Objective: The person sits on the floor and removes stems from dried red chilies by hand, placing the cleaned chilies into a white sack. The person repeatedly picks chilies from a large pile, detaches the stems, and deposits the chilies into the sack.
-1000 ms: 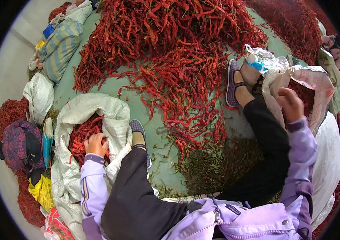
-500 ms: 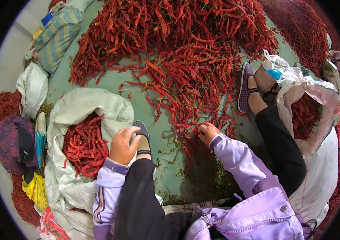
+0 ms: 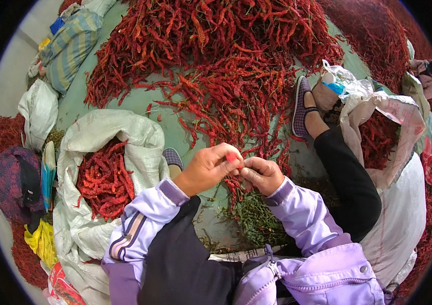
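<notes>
My left hand (image 3: 203, 170) and my right hand (image 3: 264, 175) meet in front of me, fingers pinched together. Between their fingertips is a red chili pepper (image 3: 232, 157), mostly covered by the fingers. Just beyond them, loose red chilies (image 3: 241, 112) spread down from a large heap (image 3: 211, 35) on the greenish floor. A small pile of green stems (image 3: 259, 218) lies below my hands. To the left stands a white woven sack (image 3: 139, 127), its mouth rolled down, with red chilies (image 3: 105, 180) inside.
At the right, past my outstretched leg, stands another whitish sack (image 3: 396, 218) with chilies in it. A striped bag (image 3: 73, 56) lies at the far left. A person in a dark patterned top (image 3: 15, 183) is at the left edge. More chili heaps (image 3: 379, 40) lie at the far right.
My left hand has come from beside the left sack to the middle. My right hand has drawn back from the loose chilies, and both now pinch a red chili pepper.
</notes>
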The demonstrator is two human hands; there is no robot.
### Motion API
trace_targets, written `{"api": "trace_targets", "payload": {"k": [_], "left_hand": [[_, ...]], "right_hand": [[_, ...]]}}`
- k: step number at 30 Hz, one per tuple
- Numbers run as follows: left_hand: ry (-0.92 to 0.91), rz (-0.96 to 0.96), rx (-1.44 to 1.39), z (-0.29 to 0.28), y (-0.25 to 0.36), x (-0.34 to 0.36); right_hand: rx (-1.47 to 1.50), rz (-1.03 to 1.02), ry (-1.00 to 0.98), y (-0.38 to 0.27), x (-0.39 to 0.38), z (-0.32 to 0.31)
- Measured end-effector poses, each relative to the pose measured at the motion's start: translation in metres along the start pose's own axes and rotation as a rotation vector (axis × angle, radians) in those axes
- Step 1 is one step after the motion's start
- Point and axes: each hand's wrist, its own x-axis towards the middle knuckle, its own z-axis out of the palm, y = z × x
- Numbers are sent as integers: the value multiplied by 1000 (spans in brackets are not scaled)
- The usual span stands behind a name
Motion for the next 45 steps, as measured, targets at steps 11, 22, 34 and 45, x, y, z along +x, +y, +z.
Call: {"api": "trace_targets", "payload": {"k": [11,22,34,45], "left_hand": [[284,265,310,-12,40,-9],[502,-34,-658,-32,-6,-22],[152,-82,3,-4,-31,-12],[154,11,-44,4,-3,-11]], "right_hand": [[-918,-121,17,65,17,-39],[-1227,249,-114,90,43,-19],[98,25,90,28,18,-14],[145,115,-120,3,7,17]]}}
